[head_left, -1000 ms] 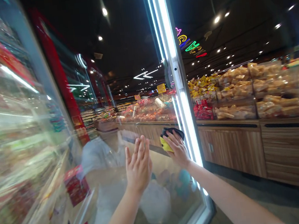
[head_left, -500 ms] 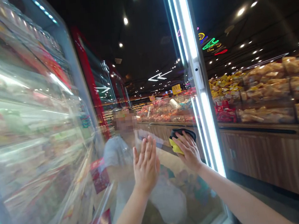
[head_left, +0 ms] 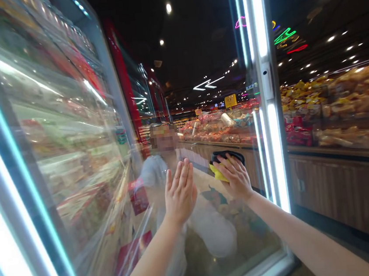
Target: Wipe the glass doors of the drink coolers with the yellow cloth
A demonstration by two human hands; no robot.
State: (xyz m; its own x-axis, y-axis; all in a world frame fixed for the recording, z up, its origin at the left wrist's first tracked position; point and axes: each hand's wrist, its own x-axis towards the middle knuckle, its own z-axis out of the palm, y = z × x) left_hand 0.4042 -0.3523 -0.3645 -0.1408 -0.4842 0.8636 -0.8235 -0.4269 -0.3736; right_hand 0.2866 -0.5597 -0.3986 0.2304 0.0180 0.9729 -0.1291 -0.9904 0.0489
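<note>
A glass door (head_left: 221, 108) with a lit frame fills the middle of the view. My right hand (head_left: 236, 177) presses a yellow and black cloth (head_left: 221, 172) against the glass, fingers spread over it. The cloth's black part shows above my fingers, its yellow part at their left. To the left, my left hand (head_left: 180, 193) is raised at the pane, fingers stretched out and nothing in it. Its palm is hidden, so I cannot tell whether it touches the glass. A reflection of a person in a light top shows in the pane behind my hands.
A bright light strip (head_left: 275, 155) runs up the door's right edge, with a latch plate (head_left: 267, 80) on it. Blurred shelves of packaged goods (head_left: 79, 201) stand at the left. Beyond the door, heaped bagged food (head_left: 355, 98) sits on a wooden counter (head_left: 337, 183).
The view has shifted, so the door and shelves sit further right and a lit strip shows at the left. The cloth under my right hand is further left of the door's right edge.
</note>
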